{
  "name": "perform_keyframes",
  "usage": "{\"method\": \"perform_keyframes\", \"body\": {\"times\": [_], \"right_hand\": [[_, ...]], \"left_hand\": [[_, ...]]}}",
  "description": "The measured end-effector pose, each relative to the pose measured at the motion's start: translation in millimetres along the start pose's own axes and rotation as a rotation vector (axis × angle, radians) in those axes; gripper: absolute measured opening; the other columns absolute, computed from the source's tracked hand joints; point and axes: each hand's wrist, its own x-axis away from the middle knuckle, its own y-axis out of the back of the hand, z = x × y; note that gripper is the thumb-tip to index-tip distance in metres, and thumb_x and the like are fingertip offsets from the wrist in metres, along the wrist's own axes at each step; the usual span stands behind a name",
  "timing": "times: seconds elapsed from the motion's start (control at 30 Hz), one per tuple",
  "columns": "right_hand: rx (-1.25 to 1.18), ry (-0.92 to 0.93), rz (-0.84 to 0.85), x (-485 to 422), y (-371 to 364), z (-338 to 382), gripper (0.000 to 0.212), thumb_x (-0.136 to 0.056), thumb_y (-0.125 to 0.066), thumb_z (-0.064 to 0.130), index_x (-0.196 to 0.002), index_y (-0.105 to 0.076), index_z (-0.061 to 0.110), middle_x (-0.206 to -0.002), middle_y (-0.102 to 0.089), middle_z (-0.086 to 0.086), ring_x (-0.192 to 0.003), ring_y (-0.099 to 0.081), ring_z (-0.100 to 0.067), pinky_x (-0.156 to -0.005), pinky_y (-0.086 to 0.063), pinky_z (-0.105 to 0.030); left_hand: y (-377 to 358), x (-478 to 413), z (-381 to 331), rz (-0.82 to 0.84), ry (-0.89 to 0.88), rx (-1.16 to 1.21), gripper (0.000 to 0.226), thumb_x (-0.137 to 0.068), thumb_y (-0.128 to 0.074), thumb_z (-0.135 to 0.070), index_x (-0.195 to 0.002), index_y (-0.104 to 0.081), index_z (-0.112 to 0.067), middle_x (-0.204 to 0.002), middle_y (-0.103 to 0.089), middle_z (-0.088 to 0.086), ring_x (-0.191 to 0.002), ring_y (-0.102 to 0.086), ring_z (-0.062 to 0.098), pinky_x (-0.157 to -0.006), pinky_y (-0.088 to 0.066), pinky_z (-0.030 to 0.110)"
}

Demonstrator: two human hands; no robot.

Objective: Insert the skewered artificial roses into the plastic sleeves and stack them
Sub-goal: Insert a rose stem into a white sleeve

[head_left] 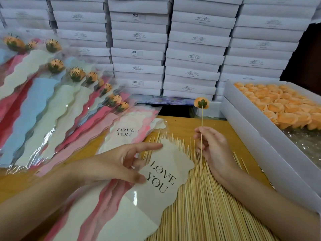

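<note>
L hand pinched a cream "LOVE YOU" sleeve over the loose skewers w/ thumb & fingers, while R hand gripped the skewered rose upright just beside it.

A: What can be read here?
B: "LOVE YOU", in dark capitals, on the cream sleeve by the near edge of the worktop.
A: Anywhere else?
B: The same words on the top sleeve of the flat pile just behind it, and partly on a filled sleeve toward the left edge.
A: And the boxes?
B: "SGS" on three of the white boxes walled along the far edge. Their small print is too fine to read.
</note>
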Motion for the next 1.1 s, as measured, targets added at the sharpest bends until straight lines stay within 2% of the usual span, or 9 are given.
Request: {"method": "perform_keyframes", "body": {"times": [0.13, 0.3, 0.5, 0.63, 0.7, 0.8, 0.9, 1.0, 1.1], "right_hand": [[0.009, -0.006, -0.004, -0.5, 0.1, -0.8, 0.021, -0.098, -0.053, 0.014, -0.082, -0.066, 0.015, -0.079, -0.066, -0.001, -0.053, -0.048, -0.005, -0.055, -0.042, -0.025], [0.040, -0.005, -0.017, -0.3, 0.7, -1.9, 0.029, -0.098, -0.055, 0.018, -0.073, -0.070, 0.023, -0.083, -0.062, -0.005, -0.055, -0.049, -0.006, -0.054, -0.042, -0.024], [0.079, 0.007, -0.018, 1.4, 0.9, -0.1, 0.024, -0.097, -0.056, 0.020, -0.078, -0.071, 0.022, -0.077, -0.062, 0.000, -0.055, -0.049, -0.004, -0.057, -0.043, -0.024], [0.116, 0.075, 0.004, 2.4, -0.6, 3.0, 0.018, -0.098, -0.054, 0.015, -0.091, -0.070, 0.017, -0.074, -0.062, 0.009, -0.055, -0.048, -0.003, -0.054, -0.042, -0.021], [0.123, 0.109, -0.001, 2.0, -1.6, 5.1, 0.017, -0.099, -0.053, 0.014, -0.098, -0.069, 0.015, -0.072, -0.062, 0.011, -0.055, -0.048, -0.003, -0.052, -0.043, -0.020], [0.095, 0.144, -0.014, 1.7, -2.6, 8.7, 0.016, -0.100, -0.051, 0.012, -0.105, -0.066, 0.015, -0.070, -0.062, 0.011, -0.053, -0.048, -0.004, -0.052, -0.043, -0.020], [0.055, 0.178, -0.029, 1.5, -3.3, 12.3, 0.016, -0.100, -0.049, 0.010, -0.107, -0.063, 0.016, -0.068, -0.062, 0.009, -0.053, -0.049, -0.004, -0.051, -0.044, -0.019], [0.024, 0.219, -0.067, 0.9, -3.6, 14.6, 0.015, -0.101, -0.048, 0.008, -0.104, -0.060, 0.015, -0.067, -0.062, 0.008, -0.054, -0.051, -0.005, -0.051, -0.045, -0.019], [-0.012, 0.242, -0.101, -0.7, -3.7, 15.2, 0.015, -0.102, -0.045, 0.006, -0.100, -0.057, 0.015, -0.065, -0.064, 0.008, -0.055, -0.054, -0.005, -0.050, -0.047, -0.019]], "left_hand": [[-6.1, -8.5, -1.9, -0.239, -0.129, -0.035, 0.046, -0.076, -0.078, -0.011, -0.118, -0.070, -0.027, -0.084, -0.067, -0.002, -0.084, -0.063, 0.007, -0.080, -0.052, 0.021], [-10.5, -20.7, 9.3, -0.557, -0.208, 0.074, 0.012, -0.073, -0.078, -0.009, -0.082, -0.070, -0.007, -0.064, -0.060, 0.019, -0.046, -0.051, 0.020, -0.044, -0.044, 0.020], [-10.6, -21.4, 17.1, -0.515, -0.170, 0.015, 0.039, -0.087, -0.063, 0.008, -0.110, -0.069, -0.022, -0.057, -0.039, 0.009, -0.035, -0.036, 0.011, -0.037, -0.034, 0.015], [-13.2, -22.7, 18.6, -0.515, -0.168, -0.017, 0.045, -0.088, -0.056, 0.013, -0.119, -0.065, -0.018, -0.060, -0.036, 0.010, -0.037, -0.036, 0.005, -0.037, -0.033, 0.012], [-13.9, -22.0, 18.3, -0.527, -0.186, -0.042, 0.040, -0.088, -0.059, 0.010, -0.116, -0.068, -0.018, -0.067, -0.050, 0.014, -0.042, -0.044, 0.004, -0.043, -0.039, 0.011], [-14.9, -22.3, 19.0, -0.581, -0.222, -0.055, 0.028, -0.087, -0.066, 0.001, -0.106, -0.072, -0.019, -0.087, -0.073, -0.004, -0.068, -0.060, 0.006, -0.065, -0.049, 0.015], [-12.5, -23.7, 22.1, -0.630, -0.249, -0.016, 0.016, -0.085, -0.071, -0.005, -0.097, -0.074, -0.014, -0.082, -0.073, 0.000, -0.064, -0.058, 0.008, -0.056, -0.045, 0.013], [-8.8, -24.2, 24.8, -0.663, -0.253, 0.027, 0.005, -0.083, -0.073, -0.007, -0.086, -0.070, -0.010, -0.077, -0.064, 0.030, -0.044, -0.044, 0.016, -0.039, -0.035, 0.018], [-6.9, -26.7, 29.2, -0.665, -0.273, 0.047, 0.010, -0.082, -0.073, -0.006, -0.080, -0.065, -0.010, -0.065, -0.065, 0.019, -0.036, -0.041, 0.013, -0.036, -0.032, 0.017]]}}
